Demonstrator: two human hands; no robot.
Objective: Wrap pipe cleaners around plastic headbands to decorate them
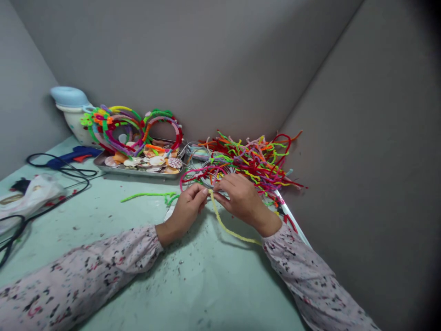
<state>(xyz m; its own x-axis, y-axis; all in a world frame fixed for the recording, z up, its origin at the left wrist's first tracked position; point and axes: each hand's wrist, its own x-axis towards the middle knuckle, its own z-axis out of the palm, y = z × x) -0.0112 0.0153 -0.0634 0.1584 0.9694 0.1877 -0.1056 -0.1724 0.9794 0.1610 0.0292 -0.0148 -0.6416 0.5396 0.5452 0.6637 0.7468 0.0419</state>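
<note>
A yellow pipe cleaner (220, 219) runs from between my fingertips down toward my right sleeve. My left hand (189, 206) pinches its upper end between thumb and fingers. Close beside it, my right hand (240, 197) has its fingers bent and closed at the same end; its exact hold is partly hidden. Just left of and behind my left hand, a green pipe cleaner (148, 195) lies on the table. Thin grey wire hoops (201, 161) rest behind my hands.
Multicoloured pipe cleaners (255, 158) are heaped at the back right. A metal tray (138, 173) holds shells, with wrapped headbands (120, 124) on top. At left are a white cup with a blue lid (70, 99), a blue glue gun (77, 154), a black cable (77, 186) and a plastic bag (37, 195).
</note>
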